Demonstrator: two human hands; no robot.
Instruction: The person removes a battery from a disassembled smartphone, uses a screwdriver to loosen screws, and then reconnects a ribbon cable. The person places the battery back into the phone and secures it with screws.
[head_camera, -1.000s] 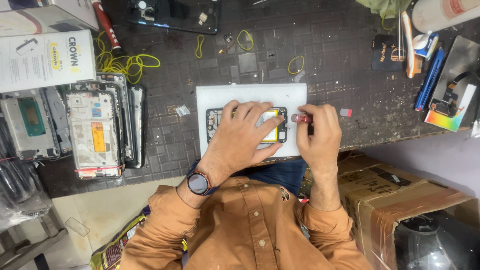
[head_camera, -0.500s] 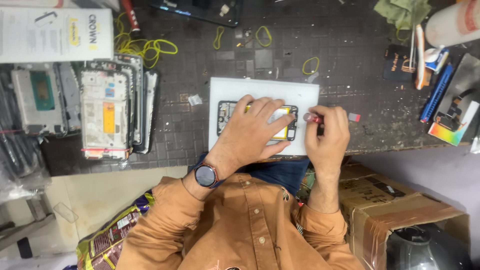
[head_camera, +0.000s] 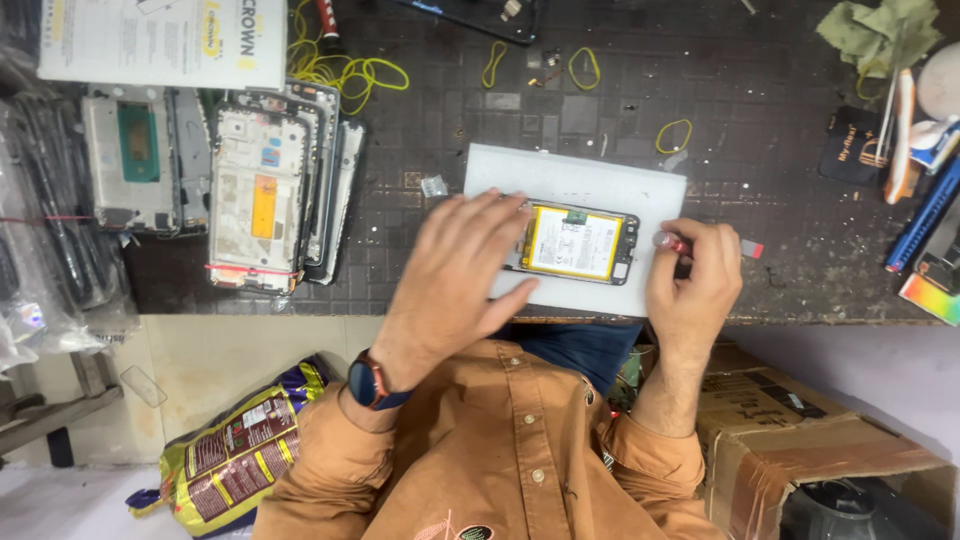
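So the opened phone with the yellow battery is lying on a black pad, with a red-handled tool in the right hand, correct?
Not quite: the pad under the opened phone is white, not black, as the head view shows. The rest holds: the battery is yellow, and the right hand holds a red-handled tool.

light: bright, even | shadows: soft | focus: sharp | edges: slightly warped

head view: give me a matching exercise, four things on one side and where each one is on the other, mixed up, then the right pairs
Things:
1. opened phone
2. stack of phone frames
3. cardboard box
4. green cloth

Places:
a. far right corner of the bench
b. on the white pad
c. below the bench edge, under the right hand
d. beyond the left hand, on the bench

Pairs: 1-b, 2-d, 3-c, 4-a
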